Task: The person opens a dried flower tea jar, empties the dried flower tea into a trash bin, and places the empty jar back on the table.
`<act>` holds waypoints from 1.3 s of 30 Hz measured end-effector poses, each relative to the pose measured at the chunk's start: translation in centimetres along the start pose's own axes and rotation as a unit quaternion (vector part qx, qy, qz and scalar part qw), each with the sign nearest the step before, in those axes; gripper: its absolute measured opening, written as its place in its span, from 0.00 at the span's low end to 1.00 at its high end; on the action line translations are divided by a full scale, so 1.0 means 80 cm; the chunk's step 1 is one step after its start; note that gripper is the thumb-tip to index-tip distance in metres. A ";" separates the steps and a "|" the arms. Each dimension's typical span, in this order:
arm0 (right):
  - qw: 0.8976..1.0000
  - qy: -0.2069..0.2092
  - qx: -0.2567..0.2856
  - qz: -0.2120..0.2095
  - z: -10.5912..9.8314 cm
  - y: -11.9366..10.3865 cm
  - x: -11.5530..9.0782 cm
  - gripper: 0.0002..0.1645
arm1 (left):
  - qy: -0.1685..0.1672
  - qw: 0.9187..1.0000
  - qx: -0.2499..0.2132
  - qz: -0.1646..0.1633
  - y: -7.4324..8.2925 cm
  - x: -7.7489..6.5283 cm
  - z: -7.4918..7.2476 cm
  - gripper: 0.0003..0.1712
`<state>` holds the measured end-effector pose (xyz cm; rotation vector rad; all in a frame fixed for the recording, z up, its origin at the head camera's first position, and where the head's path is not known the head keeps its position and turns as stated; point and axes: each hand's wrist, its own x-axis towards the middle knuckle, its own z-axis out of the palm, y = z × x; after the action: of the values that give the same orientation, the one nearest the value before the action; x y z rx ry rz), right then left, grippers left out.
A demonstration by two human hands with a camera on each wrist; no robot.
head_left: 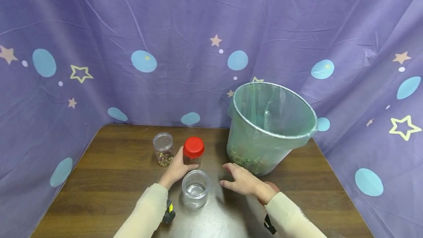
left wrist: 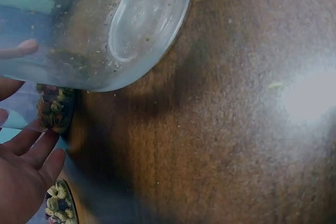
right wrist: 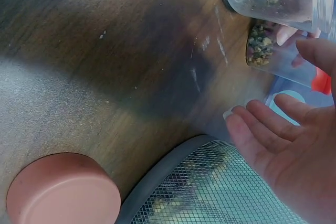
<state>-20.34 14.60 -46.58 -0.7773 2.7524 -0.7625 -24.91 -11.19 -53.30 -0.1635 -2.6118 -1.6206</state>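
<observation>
My left hand is around a clear jar with a red lid, its thumb across the front and its fingers at the left side. Dried plant pieces lie in this jar, which stands on the table. Directly in front of it is an uncovered clear jar, with only small crumbs inside in the left wrist view. To the left stands another clear jar, partly filled with dried buds. My right hand hovers with fingers spread and nothing held, just left of a mesh bin.
The bin, lined with a pale green bag, holds plant scraps at its bottom. A round pink lid-like object lies beside the bin, mostly behind my right wrist in the head view. The brown wooden table backs onto a purple patterned curtain.
</observation>
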 end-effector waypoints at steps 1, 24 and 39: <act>1.000 0.000 0.000 0.000 0.000 0.000 0.000 0.32 | 0.000 1.000 0.000 -0.002 0.000 0.000 0.000 0.43; 0.999 0.020 0.000 0.038 -0.012 -0.007 0.005 0.41 | -0.028 0.999 0.026 0.012 0.027 0.002 -0.024 0.44; 0.995 0.066 0.023 0.066 -0.024 -0.017 0.005 0.46 | -0.016 0.990 0.113 0.082 0.069 0.000 -0.027 0.47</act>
<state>-20.67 14.23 -44.26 -0.5488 2.8557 -0.8762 -24.22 -10.70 -47.46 -0.3837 -2.6988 -1.2697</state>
